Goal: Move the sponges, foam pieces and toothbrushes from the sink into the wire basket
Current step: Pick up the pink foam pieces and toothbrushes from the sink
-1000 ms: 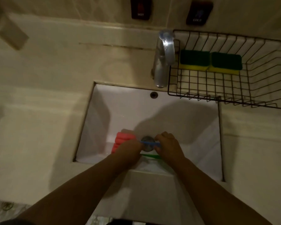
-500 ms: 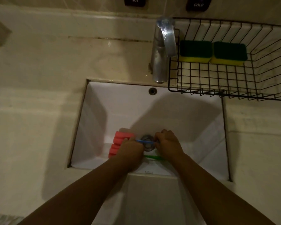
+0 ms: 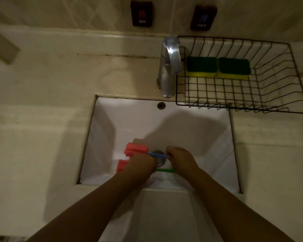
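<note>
Reaching down into the white sink (image 3: 191, 130), both bare hands meet over the drain (image 3: 158, 158) at the near part of the basin. The right hand (image 3: 181, 158) has its fingers (image 3: 170, 151) curled shut on one end of a slim blue toothbrush (image 3: 157, 155), which runs leftward across the drain toward the left hand (image 3: 141, 165). That left hand lies knuckles up with its fingers folded under, and I cannot tell whether they have hold of the blue handle or of anything else. A green toothbrush (image 3: 164, 170) lies flat on the basin floor just near of the hands, only a short stretch of its bright handle showing between them. Red ribbed foam pieces (image 3: 136, 149) sit at the left of the drain, partly hidden by the left hand, with a paler piece behind them. On the bench at the far right stands the black wire basket (image 3: 269, 95), beside the chrome tap (image 3: 170, 67); two sponges (image 3: 217, 67), green on top and yellow below, sit side by side against its far wall.
</note>
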A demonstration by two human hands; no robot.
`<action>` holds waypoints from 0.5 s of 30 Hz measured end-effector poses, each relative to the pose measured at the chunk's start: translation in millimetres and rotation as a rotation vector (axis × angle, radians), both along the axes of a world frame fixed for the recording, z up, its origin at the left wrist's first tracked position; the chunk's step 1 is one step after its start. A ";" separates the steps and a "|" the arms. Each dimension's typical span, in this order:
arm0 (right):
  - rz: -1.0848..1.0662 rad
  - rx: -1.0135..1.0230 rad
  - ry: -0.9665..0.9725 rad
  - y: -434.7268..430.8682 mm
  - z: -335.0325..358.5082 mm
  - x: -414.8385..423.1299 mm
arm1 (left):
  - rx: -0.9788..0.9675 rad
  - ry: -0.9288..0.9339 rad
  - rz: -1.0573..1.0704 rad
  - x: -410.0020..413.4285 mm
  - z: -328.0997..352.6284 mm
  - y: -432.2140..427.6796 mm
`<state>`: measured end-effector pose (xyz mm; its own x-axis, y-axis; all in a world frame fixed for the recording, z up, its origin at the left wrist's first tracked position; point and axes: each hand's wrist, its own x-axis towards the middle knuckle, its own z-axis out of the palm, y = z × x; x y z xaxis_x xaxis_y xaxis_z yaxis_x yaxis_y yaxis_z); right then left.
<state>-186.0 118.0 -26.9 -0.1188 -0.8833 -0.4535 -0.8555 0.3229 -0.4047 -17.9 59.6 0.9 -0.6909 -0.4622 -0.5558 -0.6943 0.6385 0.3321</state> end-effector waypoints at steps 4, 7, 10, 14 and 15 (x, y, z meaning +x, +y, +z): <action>-0.031 -0.077 0.039 12.2 30.4 -9.1 | 0.062 0.117 0.044 -9.1 30.4 0.6; -0.065 -0.125 0.073 20.0 57.9 -18.0 | 0.030 0.156 -0.020 -16.7 54.5 3.4; -0.133 -0.191 0.074 24.3 86.5 -29.6 | -0.021 0.231 -0.041 -24.8 78.8 5.3; -0.167 -0.221 0.044 25.6 129.7 -54.6 | -0.044 0.326 -0.077 -40.8 107.5 3.9; -0.183 -0.218 0.047 25.8 140.9 -61.8 | -0.051 0.346 -0.098 -45.2 113.5 3.0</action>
